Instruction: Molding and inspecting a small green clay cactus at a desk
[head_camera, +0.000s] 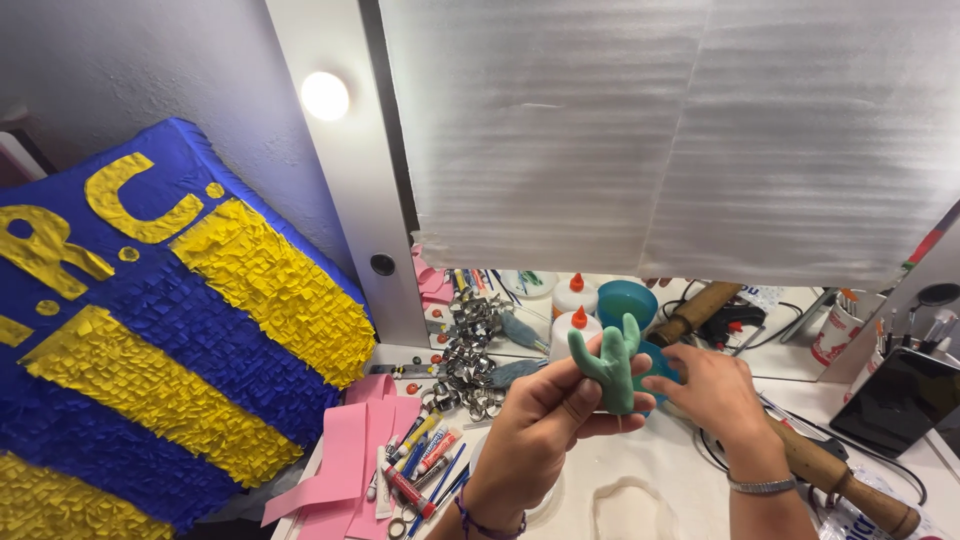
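Held up by the left hand (545, 425), a soft green clay cactus shape (610, 365) is kept upright, likely so it can be looked at. Just right of the cactus, a teal plastic cup (660, 365) is touched by the right hand (705, 385), fingers narrow. Pink paper sheets (350, 450) are spread left of it on the tabletop (690, 480).

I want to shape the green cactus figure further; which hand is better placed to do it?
Probably the right hand: it is free beside the cactus figure, while the left hand grips it.
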